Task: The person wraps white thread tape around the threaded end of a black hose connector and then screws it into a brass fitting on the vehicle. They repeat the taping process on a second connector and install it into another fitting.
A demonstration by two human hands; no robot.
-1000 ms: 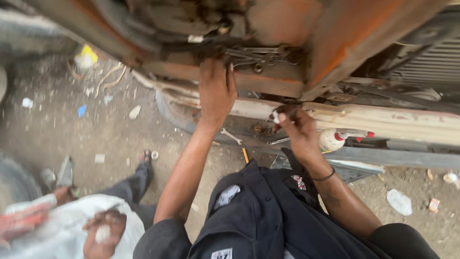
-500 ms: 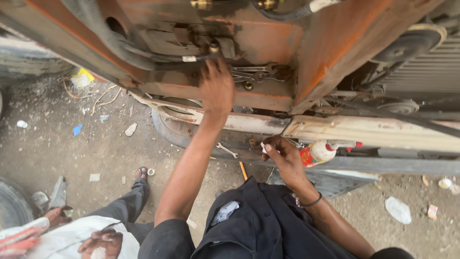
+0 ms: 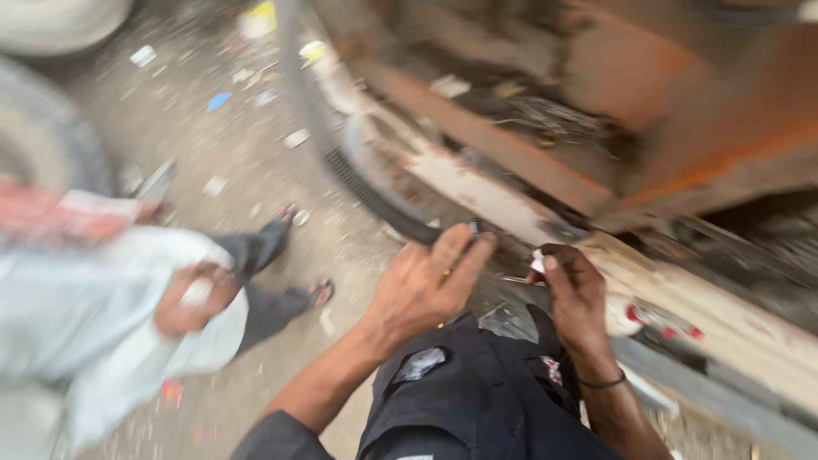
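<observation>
A small white piece (image 3: 538,260) is pinched in the right hand (image 3: 576,294), kept up by the rusty frame (image 3: 511,145), while the left hand (image 3: 426,285) is held open, empty.

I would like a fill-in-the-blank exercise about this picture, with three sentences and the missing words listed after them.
1. The right hand pinches a small ____ piece in its fingers.
2. The black band sits on the ____ wrist.
3. The other person's hand lies at the ____ edge of the view, beside the dark trousers.

Missing words: white; right; left
</observation>
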